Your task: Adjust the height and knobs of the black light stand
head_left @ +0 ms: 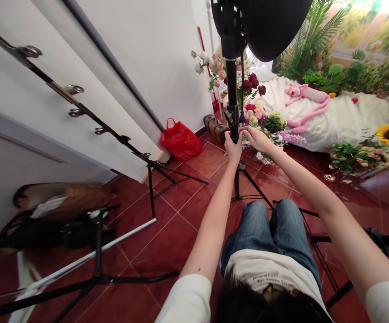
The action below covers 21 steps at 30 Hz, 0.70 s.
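Note:
In front of me a black light stand (232,83) rises upright, with a large dark round lamp head or reflector (275,27) at its top, cut off by the frame's edge. My left hand (233,146) is closed around the pole just below a clamp collar (232,114). From the right, my right hand (255,137) reaches the same part of the pole, its fingertips pinched at the pole's side. The exact piece under those fingertips is too small to make out. A thin dark cable (242,85) hangs alongside the pole.
Other tripod stands (96,269) spread their legs at left and right. A red bag (181,140) rests by the white wall. Artificial flowers (258,114) and a white-draped platform with a pink plush toy (310,98) lie beyond. A white pole (127,240) crosses the tiled floor.

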Available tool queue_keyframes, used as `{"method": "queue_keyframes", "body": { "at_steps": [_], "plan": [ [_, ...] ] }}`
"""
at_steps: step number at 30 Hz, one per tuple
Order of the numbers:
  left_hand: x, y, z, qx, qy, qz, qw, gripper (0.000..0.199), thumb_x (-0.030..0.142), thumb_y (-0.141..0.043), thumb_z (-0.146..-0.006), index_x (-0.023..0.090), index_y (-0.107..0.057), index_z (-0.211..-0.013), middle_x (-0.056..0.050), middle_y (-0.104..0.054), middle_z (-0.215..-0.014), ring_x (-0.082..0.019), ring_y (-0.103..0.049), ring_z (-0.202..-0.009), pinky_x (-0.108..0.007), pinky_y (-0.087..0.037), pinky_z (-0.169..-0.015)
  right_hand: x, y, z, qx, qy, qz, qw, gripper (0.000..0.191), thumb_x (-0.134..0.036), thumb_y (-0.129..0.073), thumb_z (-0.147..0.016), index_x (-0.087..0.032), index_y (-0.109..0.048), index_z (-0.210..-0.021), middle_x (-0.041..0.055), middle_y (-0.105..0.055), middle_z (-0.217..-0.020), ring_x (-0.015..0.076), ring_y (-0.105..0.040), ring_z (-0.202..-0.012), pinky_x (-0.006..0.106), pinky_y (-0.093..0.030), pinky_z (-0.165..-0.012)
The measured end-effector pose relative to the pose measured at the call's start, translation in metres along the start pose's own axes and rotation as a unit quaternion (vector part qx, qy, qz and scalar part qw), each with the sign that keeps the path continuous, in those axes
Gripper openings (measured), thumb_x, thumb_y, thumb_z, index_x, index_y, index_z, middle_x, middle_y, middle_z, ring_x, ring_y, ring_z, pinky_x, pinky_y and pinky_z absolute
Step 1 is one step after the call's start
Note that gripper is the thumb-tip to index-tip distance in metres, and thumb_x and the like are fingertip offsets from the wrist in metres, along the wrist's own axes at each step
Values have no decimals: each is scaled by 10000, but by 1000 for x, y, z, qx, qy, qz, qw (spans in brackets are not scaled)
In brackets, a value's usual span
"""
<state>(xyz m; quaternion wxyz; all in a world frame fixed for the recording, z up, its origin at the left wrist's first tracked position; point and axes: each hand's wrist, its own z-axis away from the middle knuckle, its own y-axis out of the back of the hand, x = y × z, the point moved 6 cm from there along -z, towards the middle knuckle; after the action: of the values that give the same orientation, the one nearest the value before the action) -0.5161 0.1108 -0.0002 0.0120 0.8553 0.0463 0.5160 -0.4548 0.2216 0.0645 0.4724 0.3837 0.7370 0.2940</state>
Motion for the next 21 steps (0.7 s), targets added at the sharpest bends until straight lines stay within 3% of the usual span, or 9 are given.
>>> {"method": "queue_keyframes", "body": {
  "at_steps": [9, 17, 21],
  "plan": [
    [-2, -1, 2, 20, 1, -8, 1000, 512, 686, -546, -832, 208, -539, -1013, -80, -714, -938, -188, -701, -876, -288, -515, -794, 14, -17, -27, 23, -103, -54, 993, 454, -418, -180, -1049, -174, -560, -1089, 112, -684, -1066, 190, -641, -1012, 303, -471, -965],
    [1, 1, 4, 16, -8, -9, 1000, 497, 665, -531, -855, 203, -549, -1035, -93, -713, -967, -194, -708, -908, -282, -516, -804, 32, -30, -30, 61, -194, -153, 967, 518, -601, -479, -917, -197, -504, -1241, -20, -634, -750, 123, -587, -656, 231, -478, -719],
    [0, 0, 6, 35, -6, -19, 999, 477, 651, -524, -868, 211, -552, -1050, -94, -710, -991, -201, -707, -944, -284, -515, -817, 43, -29, -41, 92, -239, -194, 947, 396, -452, -636, -836, -174, -575, -1111, -27, -599, -684, 115, -549, -594, 236, -470, -673]
  ]
}}
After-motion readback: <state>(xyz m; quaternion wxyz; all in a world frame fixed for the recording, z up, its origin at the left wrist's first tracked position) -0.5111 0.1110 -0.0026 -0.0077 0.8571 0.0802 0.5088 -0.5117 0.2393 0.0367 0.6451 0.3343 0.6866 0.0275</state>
